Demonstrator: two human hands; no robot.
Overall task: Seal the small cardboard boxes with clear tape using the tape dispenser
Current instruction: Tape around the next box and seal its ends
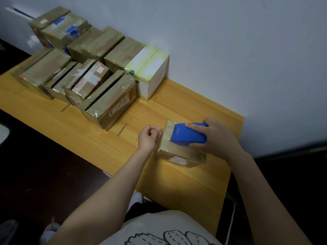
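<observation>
Blue tape dispenser (pixel 190 134) gripped in the right hand (pixel 214 137), nose down on top of the small cardboard box (pixel 180 152) at the tabletop's (pixel 159 183) right end. The left hand (pixel 148 137) is at the box's left edge, fingertips pinched together, on the tape's end or on nothing, I cannot tell. Looks like a strip going across the lid; next it needs a steady pull and a clean tear.

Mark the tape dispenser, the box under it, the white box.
tape dispenser (pixel 187 134), head view, blue top cover.
box under it (pixel 178 149), head view, top face.
white box (pixel 154 82), head view, white side face.
</observation>
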